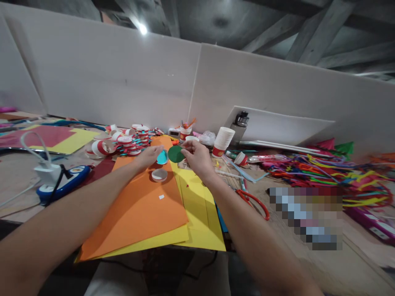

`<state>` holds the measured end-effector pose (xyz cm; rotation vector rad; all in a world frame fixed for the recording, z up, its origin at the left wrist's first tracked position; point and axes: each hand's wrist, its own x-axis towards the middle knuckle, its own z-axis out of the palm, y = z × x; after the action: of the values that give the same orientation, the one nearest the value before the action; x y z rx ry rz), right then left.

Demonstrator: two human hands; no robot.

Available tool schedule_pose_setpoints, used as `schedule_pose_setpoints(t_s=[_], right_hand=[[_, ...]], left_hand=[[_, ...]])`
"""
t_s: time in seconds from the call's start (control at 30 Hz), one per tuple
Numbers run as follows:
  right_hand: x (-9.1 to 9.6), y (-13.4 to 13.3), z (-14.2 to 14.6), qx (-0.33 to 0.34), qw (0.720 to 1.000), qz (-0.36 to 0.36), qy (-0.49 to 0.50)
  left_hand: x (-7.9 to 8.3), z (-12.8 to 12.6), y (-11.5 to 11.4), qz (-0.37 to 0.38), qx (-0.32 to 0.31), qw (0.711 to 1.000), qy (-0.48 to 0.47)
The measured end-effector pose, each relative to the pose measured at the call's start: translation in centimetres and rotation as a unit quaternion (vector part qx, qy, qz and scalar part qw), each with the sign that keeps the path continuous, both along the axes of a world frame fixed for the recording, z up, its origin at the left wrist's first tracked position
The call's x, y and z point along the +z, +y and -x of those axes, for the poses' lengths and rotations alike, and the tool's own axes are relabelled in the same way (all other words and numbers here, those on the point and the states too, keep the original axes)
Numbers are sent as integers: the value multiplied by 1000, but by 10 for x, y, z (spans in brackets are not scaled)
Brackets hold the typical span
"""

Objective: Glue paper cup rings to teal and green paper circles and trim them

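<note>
My right hand (196, 155) pinches the edge of a dark green paper circle (175, 154), held up over the sheets. Beside it my left hand (150, 157) is closed at a light-blue disc (162, 157), which hangs just under its fingertips; the thumb side is partly hidden. A shallow white cup piece (159, 176) rests on the orange paper (138, 213) below both hands. Closer to me, a small white square (161, 197) lies on the same sheet. Yellow paper (197, 209) sticks out from beneath the orange.
Cut red-and-white cup pieces (123, 142) pile up at the back left. A stack of paper cups (222, 142) and a dark bottle (240, 127) stand behind. Red-handled scissors (254, 201) lie right, near colourful pipe cleaners (327, 172). A blue-edged power strip (66, 181) sits left.
</note>
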<state>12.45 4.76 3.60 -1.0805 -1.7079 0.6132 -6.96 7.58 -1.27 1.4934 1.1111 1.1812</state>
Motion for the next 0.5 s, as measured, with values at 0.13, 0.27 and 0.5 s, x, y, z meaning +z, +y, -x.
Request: schedule_pose_setpoints(t_s=[0.13,0.27,0.5], right_hand=[[-3,3,0,7,998,55,32],[-1,1,0,20,996,74,50],[1,1,0,1,998,41,38]], left_hand=[[-2,3,4,-28,53,986,158],[1,5,8,-108,109,929,337],[8,12,10,-158,162,889,398]])
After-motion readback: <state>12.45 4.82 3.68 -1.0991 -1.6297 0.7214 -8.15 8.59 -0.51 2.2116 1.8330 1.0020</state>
